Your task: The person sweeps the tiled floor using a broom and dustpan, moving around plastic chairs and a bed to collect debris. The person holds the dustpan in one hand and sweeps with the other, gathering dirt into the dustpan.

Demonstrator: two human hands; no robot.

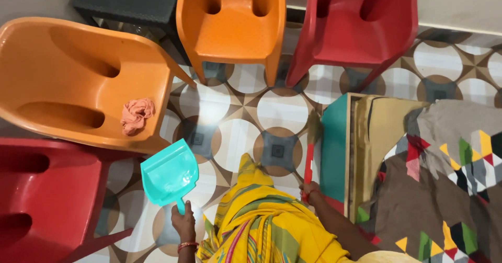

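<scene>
While left fingers grip a glossy turquoise dustpan, right fingers clench a red-handled broom

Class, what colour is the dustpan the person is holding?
The dustpan, held in the left hand, is turquoise; the head view shows it clearly.

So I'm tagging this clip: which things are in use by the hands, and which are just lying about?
In use:
- turquoise plastic dustpan, held by the left hand
- red-handled broom, held by the right hand

Lying about:
- crumpled pink cloth on the orange plastic chair
- red plastic chair
- patterned bedspread
</scene>
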